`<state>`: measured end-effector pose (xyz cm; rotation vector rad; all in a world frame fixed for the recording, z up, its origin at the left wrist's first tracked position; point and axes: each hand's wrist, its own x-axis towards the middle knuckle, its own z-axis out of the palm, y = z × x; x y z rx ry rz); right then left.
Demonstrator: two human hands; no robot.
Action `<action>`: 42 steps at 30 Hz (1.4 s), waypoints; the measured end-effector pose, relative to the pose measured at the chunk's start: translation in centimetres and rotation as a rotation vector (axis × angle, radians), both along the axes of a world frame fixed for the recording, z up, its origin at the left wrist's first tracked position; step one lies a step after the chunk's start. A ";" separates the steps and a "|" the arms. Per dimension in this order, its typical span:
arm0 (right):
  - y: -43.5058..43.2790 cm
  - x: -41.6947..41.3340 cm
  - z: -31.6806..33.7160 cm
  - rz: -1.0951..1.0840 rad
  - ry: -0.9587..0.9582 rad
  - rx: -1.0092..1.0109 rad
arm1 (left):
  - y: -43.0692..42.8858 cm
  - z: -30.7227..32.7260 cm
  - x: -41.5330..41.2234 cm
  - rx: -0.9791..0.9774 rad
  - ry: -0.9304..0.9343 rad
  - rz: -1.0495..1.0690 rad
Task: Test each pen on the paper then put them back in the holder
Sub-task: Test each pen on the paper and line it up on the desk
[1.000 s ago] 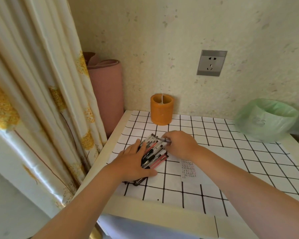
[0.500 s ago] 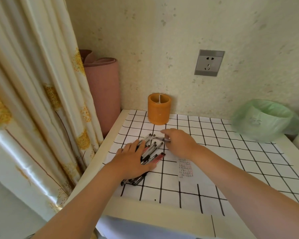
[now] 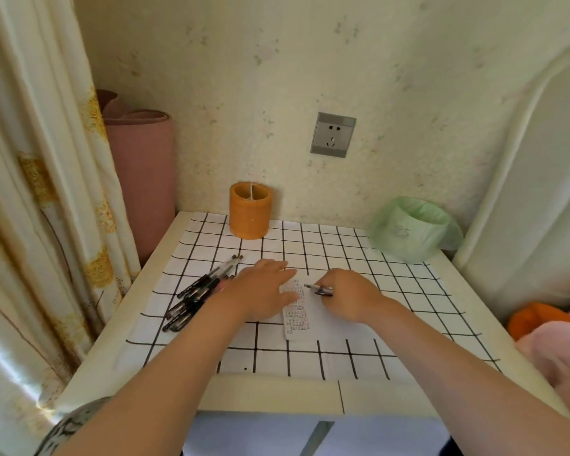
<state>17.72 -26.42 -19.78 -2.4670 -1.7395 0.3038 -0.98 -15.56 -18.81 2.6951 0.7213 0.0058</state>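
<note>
A pile of several pens (image 3: 200, 292) lies on the left of the checked table cover. The white paper (image 3: 298, 315) with rows of small scribbles sits in the middle. My left hand (image 3: 260, 292) lies flat, fingers straight, pressing the paper's left edge, just right of the pile. My right hand (image 3: 349, 297) grips one pen (image 3: 318, 289), its tip pointing left over the top of the paper. The orange cylindrical holder (image 3: 250, 210) stands at the back by the wall, with no pens showing in it.
A small bin lined with a green bag (image 3: 415, 227) stands at the back right. A rolled pink mat (image 3: 142, 189) and a curtain (image 3: 37, 192) flank the table's left side. A wall socket (image 3: 333, 134) is above. Pink and orange cloth (image 3: 553, 340) lies at the right.
My right hand lifted one pen out of the pile and carried it right, over the paper. My left hand left the pile and moved right onto the paper's edge.
</note>
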 end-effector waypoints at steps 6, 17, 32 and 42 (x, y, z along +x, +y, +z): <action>-1.1 -0.5 1.7 -0.006 -0.045 0.205 | -0.4 -1.0 0.9 -0.003 0.149 -0.072; 0.1 0.5 4.2 -0.279 0.990 0.616 | -0.4 -0.9 2.7 -0.005 0.218 -0.055; 0.0 0.8 2.4 -0.334 1.567 0.605 | 0.8 -1.9 2.0 -0.016 0.140 -0.026; 0.0 -0.8 -0.6 -0.239 1.406 0.371 | 1.9 -2.0 2.4 -0.051 0.071 0.010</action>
